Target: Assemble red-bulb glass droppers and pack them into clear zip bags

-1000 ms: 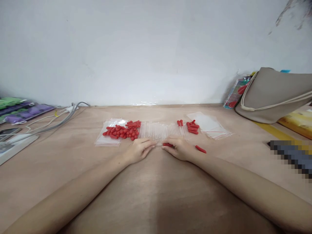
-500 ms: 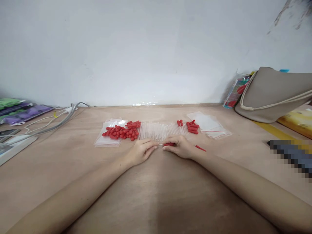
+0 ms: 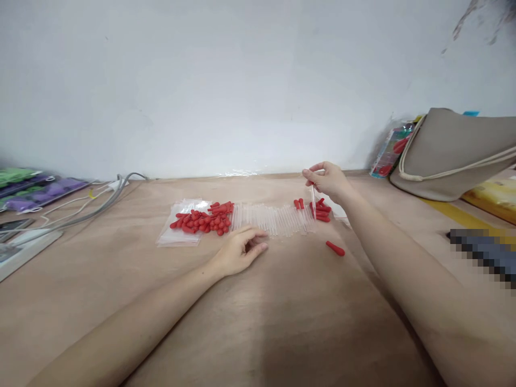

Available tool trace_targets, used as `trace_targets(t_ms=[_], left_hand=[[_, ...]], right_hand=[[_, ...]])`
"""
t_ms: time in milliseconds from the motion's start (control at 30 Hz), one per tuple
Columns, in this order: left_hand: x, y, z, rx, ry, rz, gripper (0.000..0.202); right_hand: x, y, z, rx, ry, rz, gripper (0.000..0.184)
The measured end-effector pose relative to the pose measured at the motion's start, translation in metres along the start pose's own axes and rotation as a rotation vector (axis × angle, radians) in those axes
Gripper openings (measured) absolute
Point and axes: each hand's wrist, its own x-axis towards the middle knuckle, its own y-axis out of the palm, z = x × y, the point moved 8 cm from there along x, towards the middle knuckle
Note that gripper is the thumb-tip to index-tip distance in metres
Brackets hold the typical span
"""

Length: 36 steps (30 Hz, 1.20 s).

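My right hand (image 3: 328, 180) is raised at the back right and pinches a dropper (image 3: 313, 200) near its top. The dropper's clear thin tube hangs almost straight down; its red bulb end is mostly covered by my fingers. My left hand (image 3: 241, 251) rests on the table with thumb and fingers apart and nothing between them. Just beyond it lies a row of clear dropper tubes (image 3: 270, 219). Two red rubber bulbs (image 3: 299, 203) sit on tubes at the row's right end. A pile of loose red bulbs (image 3: 203, 219) is at the row's left.
More red bulbs (image 3: 321, 213) lie below my right hand, and a single bulb (image 3: 335, 248) lies nearer. Clear plastic bags (image 3: 167, 235) are under the left pile. Cables (image 3: 108, 194) run along the left; a grey bag (image 3: 447, 156) stands at the right.
My right hand has left the left one, lifting the dropper up, back and to the right. My left hand has let go, its fingers opening. The single bulb on the right now shows more fully.
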Motion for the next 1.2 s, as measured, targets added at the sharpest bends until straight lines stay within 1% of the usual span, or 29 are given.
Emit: trace_targets(t_ms=[33,100,200,300,400,467,500,567,600,633,667,700,733,800,867,933,1000,1033,1100,1200], left_hand=[[0.000,0.001,-0.002,0.008,0.019,0.015,0.020],[0.000,0.003,-0.007,0.026,0.055,0.042,0.017],[0.000,0.004,-0.009,0.036,0.085,0.059,0.016],[0.000,0.005,-0.009,0.027,0.092,0.060,0.015],[0.000,0.005,-0.009,0.028,0.091,0.066,0.015],[0.000,0.006,-0.009,0.031,0.096,0.069,0.015],[-0.001,0.005,-0.010,0.035,0.099,0.068,0.015],[-0.002,0.005,-0.010,0.053,0.110,0.059,0.015],[-0.002,0.004,-0.010,0.074,0.117,0.045,0.015],[-0.002,0.003,-0.009,0.105,0.121,0.018,0.014],[-0.002,0.000,-0.009,0.146,0.122,-0.021,0.013],[-0.001,-0.002,-0.008,0.192,0.118,-0.067,0.011],[0.001,-0.005,-0.007,0.239,0.106,-0.115,0.010],[0.006,-0.007,-0.005,0.320,0.076,-0.188,0.014],[0.014,-0.003,-0.006,0.374,0.055,-0.197,0.020],[0.024,0.006,-0.008,0.405,0.051,-0.162,0.026],[0.032,0.016,-0.008,0.438,0.046,-0.112,0.037],[0.035,0.020,-0.007,0.465,0.039,-0.094,0.044],[0.038,0.027,-0.003,0.530,0.013,-0.065,0.055],[0.039,0.033,0.003,0.601,-0.013,-0.015,0.055]], right_hand=[[0.007,0.001,-0.005,-0.101,0.011,0.005,0.028],[0.013,0.011,-0.017,-0.284,0.015,0.041,0.025],[0.011,0.026,-0.027,-0.481,-0.018,0.054,0.023],[0.006,0.035,-0.032,-0.560,-0.033,0.051,0.022],[0.005,0.040,-0.038,-0.574,-0.004,0.097,0.023],[0.006,0.037,-0.038,-0.590,0.010,0.086,0.023],[0.007,0.033,-0.036,-0.600,0.010,0.061,0.026],[0.007,0.022,-0.027,-0.613,-0.019,-0.011,0.036],[0.005,0.017,-0.021,-0.615,-0.045,-0.038,0.038],[0.003,0.012,-0.014,-0.617,-0.077,-0.045,0.036],[-0.001,0.009,-0.008,-0.626,-0.103,-0.024,0.032],[-0.006,0.007,-0.005,-0.643,-0.119,0.032,0.028],[-0.013,0.007,-0.004,-0.669,-0.120,0.125,0.024],[-0.032,0.010,-0.012,-0.741,-0.068,0.398,0.027],[-0.056,0.010,-0.024,-0.814,-0.002,0.660,0.033],[-0.076,0.006,-0.034,-0.866,0.043,0.854,0.037],[-0.087,0.003,-0.041,-0.897,0.072,0.969,0.040],[-0.090,0.003,-0.043,-0.905,0.081,1.002,0.042],[-0.090,0.004,-0.046,-0.908,0.085,1.029,0.043],[-0.089,0.010,-0.049,-0.879,0.101,1.046,0.039]])
